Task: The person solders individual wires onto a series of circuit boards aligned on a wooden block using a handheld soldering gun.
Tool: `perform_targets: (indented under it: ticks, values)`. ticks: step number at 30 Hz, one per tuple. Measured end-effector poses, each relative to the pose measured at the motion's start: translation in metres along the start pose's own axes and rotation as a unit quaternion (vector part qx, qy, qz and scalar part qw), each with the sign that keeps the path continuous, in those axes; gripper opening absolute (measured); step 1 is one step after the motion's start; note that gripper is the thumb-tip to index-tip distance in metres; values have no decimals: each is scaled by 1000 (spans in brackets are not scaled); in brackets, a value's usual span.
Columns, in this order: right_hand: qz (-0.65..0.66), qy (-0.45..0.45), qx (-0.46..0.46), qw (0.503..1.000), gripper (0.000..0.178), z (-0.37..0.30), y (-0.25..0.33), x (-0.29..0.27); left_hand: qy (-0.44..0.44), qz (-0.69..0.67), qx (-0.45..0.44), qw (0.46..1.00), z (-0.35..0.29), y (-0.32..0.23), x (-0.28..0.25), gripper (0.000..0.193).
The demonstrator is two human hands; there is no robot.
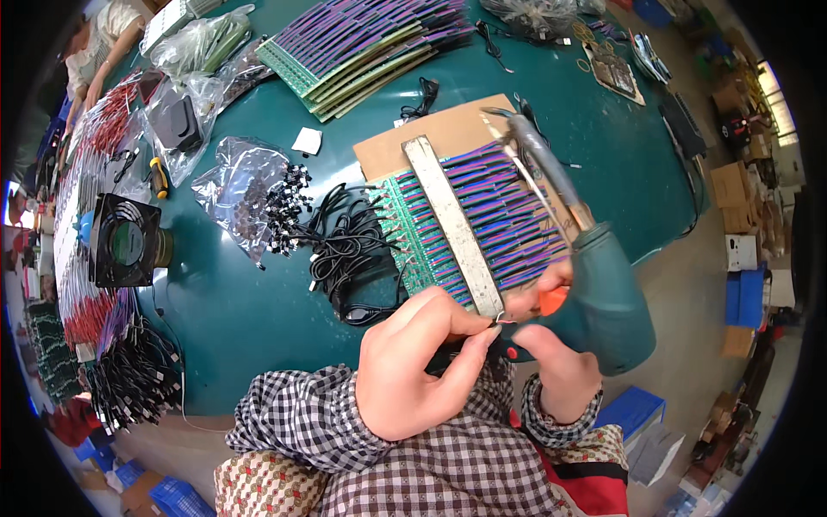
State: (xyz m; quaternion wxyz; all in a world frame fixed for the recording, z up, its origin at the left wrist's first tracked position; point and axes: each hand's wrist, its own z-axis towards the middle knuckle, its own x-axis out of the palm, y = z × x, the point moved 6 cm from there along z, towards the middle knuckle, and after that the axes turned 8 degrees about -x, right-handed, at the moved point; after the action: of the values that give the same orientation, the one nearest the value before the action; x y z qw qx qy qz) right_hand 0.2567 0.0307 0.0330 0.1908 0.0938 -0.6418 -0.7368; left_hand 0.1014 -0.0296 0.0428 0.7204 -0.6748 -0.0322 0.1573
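My left hand (422, 366) pinches the end of a thin black cable (494, 323) between thumb and fingertips. Fine bare-looking wires (506, 321) stick out of that end, near the lower end of a scuffed metal bar (452, 224). The bar lies across a row of green circuit boards (413, 233) with purple, red and blue wires, on a brown board (379, 155). My right hand (560, 358) is closed around a dark green soldering gun (613, 297), its fingers beside an orange-red trigger. The gun's grey tube and tip point away over the wires.
Left of the boards lie coiled black cables (345, 254) and a plastic bag of small black connectors (245, 194). A square fan (125, 241) and a screwdriver (158, 177) sit farther left. Stacked wired boards (362, 56) lie at the back. Another person (108, 43) is at far left.
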Motion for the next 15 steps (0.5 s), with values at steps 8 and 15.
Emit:
perform_targets:
  ticks: [8,15]
  values:
    - [28,-51,53,997,32,-5,-3,1,60,-240,-197,949,-4,20,13,8]
    - [47,-12,64,997,40,-10,-5,1,104,-163,-171,966,-1,21,6,8]
